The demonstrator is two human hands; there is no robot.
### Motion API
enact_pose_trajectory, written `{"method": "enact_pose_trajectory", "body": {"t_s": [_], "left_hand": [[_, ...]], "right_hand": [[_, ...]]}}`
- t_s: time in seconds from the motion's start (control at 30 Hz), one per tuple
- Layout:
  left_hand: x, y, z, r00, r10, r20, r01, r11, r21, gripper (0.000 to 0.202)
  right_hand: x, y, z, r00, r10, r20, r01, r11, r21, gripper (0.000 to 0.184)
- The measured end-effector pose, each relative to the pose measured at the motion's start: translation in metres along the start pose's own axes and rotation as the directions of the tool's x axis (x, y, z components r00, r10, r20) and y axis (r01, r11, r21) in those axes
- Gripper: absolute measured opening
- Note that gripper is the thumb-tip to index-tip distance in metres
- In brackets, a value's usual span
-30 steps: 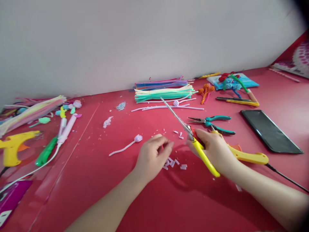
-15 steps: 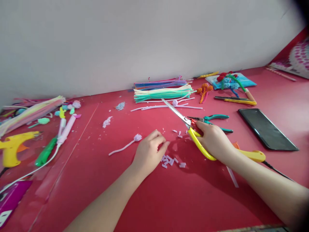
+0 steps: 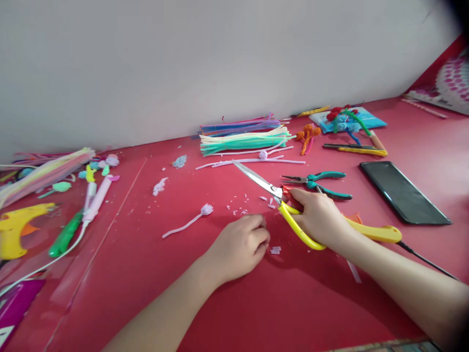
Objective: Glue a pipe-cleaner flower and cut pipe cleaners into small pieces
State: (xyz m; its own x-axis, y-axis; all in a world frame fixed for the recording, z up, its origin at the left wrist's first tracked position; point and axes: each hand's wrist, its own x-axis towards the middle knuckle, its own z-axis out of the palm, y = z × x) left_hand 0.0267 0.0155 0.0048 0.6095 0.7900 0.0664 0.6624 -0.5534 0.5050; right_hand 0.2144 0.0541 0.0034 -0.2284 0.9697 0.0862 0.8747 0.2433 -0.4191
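My right hand [image 3: 320,217] grips a pair of scissors [image 3: 258,180] with yellow and red handles, the blades closed together and aimed up and left. My left hand [image 3: 242,244] rests low on the red table, fingers curled downward; whatever lies beneath them is hidden. Beside its fingertips are small cut lavender pieces [image 3: 275,250]. More lavender snippets [image 3: 271,203] lie near the scissors' pivot, with tiny crumbs scattered by the left hand. A lavender pipe-cleaner stem with a fuzzy ball end [image 3: 207,209] lies to the left of that hand.
Teal-handled pliers [image 3: 313,181] and a black phone [image 3: 405,193] lie to the right. Behind are pipe-cleaner bundles [image 3: 244,142]. A yellow glue gun [image 3: 377,232] lies partly under the right forearm; another yellow glue gun [image 3: 16,230] is at far left. A grey wall [image 3: 183,63] bounds the back.
My left hand has moved right and toward me, over the pile of lavender pieces, which it now hides; its fingers are more curled. The scissors have shifted slightly left and down.
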Motion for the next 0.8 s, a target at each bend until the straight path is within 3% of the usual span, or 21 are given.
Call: {"method": "enact_pose_trajectory", "body": {"t_s": [0.13,0.2,0.3,0.37,0.47,0.63,0.73,0.8], "left_hand": [[0.001,0.003,-0.004,0.985,-0.168,-0.050,0.144,0.938,-0.316,0.010],[0.002,0.004,-0.007,0.952,-0.305,-0.032,0.235,0.791,-0.565,0.007],[0.003,0.005,-0.009,0.910,-0.407,0.082,0.290,0.480,-0.828,0.010],[0.003,0.005,-0.008,0.899,-0.414,0.146,0.296,0.326,-0.898,0.014],[0.003,0.006,-0.006,0.888,-0.416,0.195,0.299,0.200,-0.933,0.022],[0.004,0.008,-0.003,0.877,-0.410,0.250,0.323,0.117,-0.939,0.023],[0.004,0.009,-0.005,0.891,-0.384,0.242,0.329,0.182,-0.927,0.021],[0.003,0.008,-0.006,0.895,-0.386,0.225,0.347,0.280,-0.895,0.019]], "right_hand": [[-0.002,-0.005,-0.004,1.000,0.010,0.016,-0.011,0.998,0.060,0.018],[-0.005,-0.010,-0.007,0.994,-0.032,0.107,0.010,0.980,0.198,0.016],[-0.011,-0.018,-0.010,0.947,-0.139,0.289,-0.012,0.886,0.464,0.016],[-0.014,-0.022,-0.011,0.918,-0.180,0.353,-0.066,0.809,0.584,0.016],[-0.018,-0.024,-0.010,0.907,-0.200,0.371,-0.103,0.748,0.656,0.011],[-0.020,-0.022,-0.008,0.910,-0.226,0.349,-0.057,0.763,0.644,0.004],[-0.019,-0.022,-0.008,0.916,-0.214,0.340,-0.059,0.765,0.641,0.004],[-0.019,-0.022,-0.008,0.927,-0.183,0.328,-0.070,0.774,0.630,0.005]]}}
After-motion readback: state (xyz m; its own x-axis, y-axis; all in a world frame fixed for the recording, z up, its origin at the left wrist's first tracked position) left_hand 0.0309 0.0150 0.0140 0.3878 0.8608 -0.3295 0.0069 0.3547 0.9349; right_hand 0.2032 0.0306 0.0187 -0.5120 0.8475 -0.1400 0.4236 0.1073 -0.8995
